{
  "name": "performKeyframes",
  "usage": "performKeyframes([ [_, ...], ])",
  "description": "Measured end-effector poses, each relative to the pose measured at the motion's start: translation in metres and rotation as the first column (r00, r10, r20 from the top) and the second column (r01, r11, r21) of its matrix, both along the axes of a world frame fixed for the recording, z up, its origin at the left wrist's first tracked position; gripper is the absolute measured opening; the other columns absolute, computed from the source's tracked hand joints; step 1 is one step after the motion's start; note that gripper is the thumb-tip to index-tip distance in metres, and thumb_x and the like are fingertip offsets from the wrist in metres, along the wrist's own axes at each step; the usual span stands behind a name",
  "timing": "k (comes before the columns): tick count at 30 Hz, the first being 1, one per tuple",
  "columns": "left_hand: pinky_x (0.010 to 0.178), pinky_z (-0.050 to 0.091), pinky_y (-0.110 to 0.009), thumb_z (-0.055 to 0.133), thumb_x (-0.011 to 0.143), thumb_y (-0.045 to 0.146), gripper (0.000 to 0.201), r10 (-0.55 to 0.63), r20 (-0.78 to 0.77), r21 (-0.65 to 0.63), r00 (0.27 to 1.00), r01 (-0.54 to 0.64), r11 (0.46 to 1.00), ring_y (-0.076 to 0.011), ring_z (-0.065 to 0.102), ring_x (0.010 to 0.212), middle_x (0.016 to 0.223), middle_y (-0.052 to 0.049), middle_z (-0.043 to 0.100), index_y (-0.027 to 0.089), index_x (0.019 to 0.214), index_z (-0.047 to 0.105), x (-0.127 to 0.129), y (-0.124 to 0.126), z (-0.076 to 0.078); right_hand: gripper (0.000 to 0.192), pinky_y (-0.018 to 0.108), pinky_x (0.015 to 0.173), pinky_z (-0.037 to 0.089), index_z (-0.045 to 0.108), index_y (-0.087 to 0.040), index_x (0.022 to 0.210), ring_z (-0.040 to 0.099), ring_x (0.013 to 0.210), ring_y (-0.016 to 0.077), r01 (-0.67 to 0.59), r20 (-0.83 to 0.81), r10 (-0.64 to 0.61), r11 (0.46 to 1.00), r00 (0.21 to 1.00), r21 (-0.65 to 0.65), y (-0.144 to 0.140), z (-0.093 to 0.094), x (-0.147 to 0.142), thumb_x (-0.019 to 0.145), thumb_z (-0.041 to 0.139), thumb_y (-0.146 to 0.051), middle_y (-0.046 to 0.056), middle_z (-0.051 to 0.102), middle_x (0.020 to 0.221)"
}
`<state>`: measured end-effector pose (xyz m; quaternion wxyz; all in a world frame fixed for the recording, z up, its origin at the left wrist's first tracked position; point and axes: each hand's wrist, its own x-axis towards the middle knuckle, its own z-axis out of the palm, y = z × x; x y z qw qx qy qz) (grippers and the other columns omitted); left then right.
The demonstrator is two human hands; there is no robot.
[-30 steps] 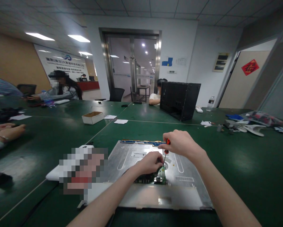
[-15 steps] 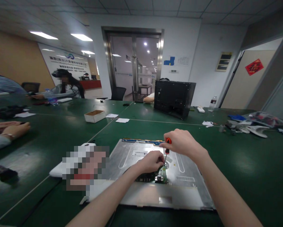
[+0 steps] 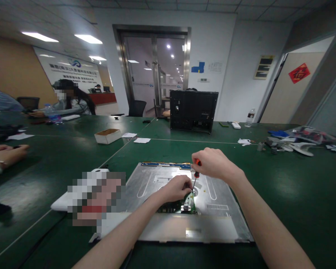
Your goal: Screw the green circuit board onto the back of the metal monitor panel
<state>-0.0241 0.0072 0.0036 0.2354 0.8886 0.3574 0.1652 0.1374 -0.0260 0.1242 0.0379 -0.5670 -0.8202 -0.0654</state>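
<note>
My right hand [image 3: 215, 163] is closed around the red and black handle of a screwdriver [image 3: 196, 173]. Its thin shaft slants down to the edge of a green circuit board [image 3: 190, 203], where the tip meets the board area. Beside that tip, my left hand [image 3: 176, 188] has its fingertips pinched together; whatever is between them is hidden. The board sits on the silvery metal back of a display panel [image 3: 224, 201], which lies flat before me. Part of the board is under my left hand and forearm. A narrow blue circuit strip [image 3: 165, 165] runs along the panel's far edge.
On the green table [image 3: 280, 201] stand a black monitor housing [image 3: 194, 110], an open small box [image 3: 108, 137] and a water bottle [image 3: 250, 117]. A white device [image 3: 61, 201] lies left of the panel, partly blurred out. Another person's hands [image 3: 11, 155] rest at far left.
The black housing at the back has turned to face more squarely and shifted left. My view has shifted slightly. Both hands stay at the same spot on the panel, screwdriver still held.
</note>
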Motion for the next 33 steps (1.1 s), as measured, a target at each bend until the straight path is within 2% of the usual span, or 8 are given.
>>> performKeyframes([
  [4, 0.061, 0.038, -0.022, 0.055, 0.074, 0.007, 0.011, -0.002, 0.004, -0.002, 1.0, 0.002, 1.0, -0.0143, 0.055, 0.066, 0.072, -0.001, 0.064, 0.015, 0.075, 0.063, 0.0002, 0.0, -0.0006, 0.024, 0.025, 0.05, 0.025, 0.059, -0.024, 0.097, 0.058, 0.068, 0.0161, -0.076, -0.028, 0.076, 0.997, 0.997, -0.022, -0.0037, 0.0008, 0.0006, 0.075, 0.063, -0.033, 0.001, 0.066, 0.08],
  [8, 0.062, 0.039, -0.021, 0.055, 0.074, 0.006, 0.011, -0.005, 0.012, -0.007, 1.0, 0.005, 1.0, -0.0145, 0.057, 0.067, 0.073, -0.001, 0.065, 0.015, 0.077, 0.062, 0.0, -0.0004, -0.0015, 0.03, 0.026, 0.052, 0.025, 0.063, -0.024, 0.079, 0.058, 0.069, 0.0178, -0.026, -0.022, 0.026, 1.0, 0.999, -0.008, -0.0029, 0.0005, -0.0022, 0.082, 0.054, -0.053, 0.003, 0.066, 0.075],
  [11, 0.062, 0.04, -0.022, 0.056, 0.074, 0.007, 0.011, 0.003, 0.02, -0.006, 1.0, -0.003, 1.0, -0.0148, 0.058, 0.068, 0.075, -0.001, 0.065, 0.015, 0.077, 0.063, -0.0006, -0.0004, -0.0015, 0.029, 0.027, 0.052, 0.024, 0.064, -0.023, 0.072, 0.058, 0.068, 0.0176, 0.001, -0.018, 0.0, 1.0, 1.0, 0.012, -0.0014, -0.0013, -0.0047, 0.086, 0.05, -0.045, 0.003, 0.066, 0.072],
  [14, 0.063, 0.039, -0.022, 0.058, 0.072, 0.007, 0.01, 0.007, 0.022, 0.0, 1.0, -0.007, 1.0, -0.0155, 0.057, 0.068, 0.073, -0.001, 0.065, 0.015, 0.074, 0.063, -0.0009, 0.0002, -0.0016, 0.013, 0.026, 0.051, 0.023, 0.063, -0.023, 0.087, 0.057, 0.065, 0.0165, -0.026, -0.024, 0.027, 0.999, 0.999, 0.03, -0.0026, -0.0025, -0.005, 0.078, 0.057, -0.03, 0.003, 0.066, 0.075],
  [16, 0.064, 0.039, -0.023, 0.058, 0.072, 0.007, 0.01, 0.006, 0.024, 0.002, 1.0, -0.006, 1.0, -0.0158, 0.057, 0.069, 0.072, -0.001, 0.065, 0.015, 0.073, 0.063, -0.0009, 0.0007, -0.0021, 0.023, 0.025, 0.051, 0.023, 0.059, -0.023, 0.096, 0.056, 0.064, 0.016, -0.062, -0.034, 0.063, 0.998, 0.997, 0.026, -0.0042, -0.0027, -0.0047, 0.074, 0.06, -0.029, 0.002, 0.065, 0.076],
  [22, 0.063, 0.04, -0.022, 0.056, 0.072, 0.008, 0.012, 0.002, 0.025, 0.001, 1.0, -0.002, 1.0, -0.0152, 0.057, 0.067, 0.073, -0.001, 0.065, 0.016, 0.076, 0.063, -0.0006, 0.0008, -0.0036, 0.034, 0.027, 0.052, 0.024, 0.062, -0.023, 0.081, 0.059, 0.069, 0.0187, -0.016, -0.021, 0.017, 1.0, 1.0, 0.015, -0.0044, -0.0012, -0.007, 0.083, 0.051, -0.056, 0.005, 0.067, 0.078],
  [28, 0.064, 0.041, -0.023, 0.056, 0.072, 0.009, 0.011, 0.004, 0.021, 0.009, 1.0, -0.004, 1.0, -0.0155, 0.057, 0.067, 0.074, -0.001, 0.065, 0.016, 0.076, 0.063, -0.0011, 0.0001, -0.0026, 0.016, 0.026, 0.05, 0.022, 0.059, -0.024, 0.094, 0.058, 0.067, 0.0157, -0.054, -0.021, 0.055, 0.998, 0.998, 0.009, -0.0069, 0.0004, -0.0046, 0.08, 0.056, -0.031, 0.001, 0.065, 0.078],
  [33, 0.062, 0.04, -0.022, 0.055, 0.073, 0.008, 0.012, -0.009, 0.02, 0.009, 1.0, 0.009, 1.0, -0.015, 0.057, 0.067, 0.074, -0.002, 0.065, 0.015, 0.078, 0.063, -0.0011, 0.0009, -0.0036, 0.031, 0.026, 0.052, 0.024, 0.062, -0.023, 0.08, 0.06, 0.071, 0.0185, -0.022, -0.029, 0.022, 1.0, 0.999, 0.006, -0.006, 0.0004, -0.0062, 0.084, 0.052, -0.052, 0.003, 0.067, 0.078],
])
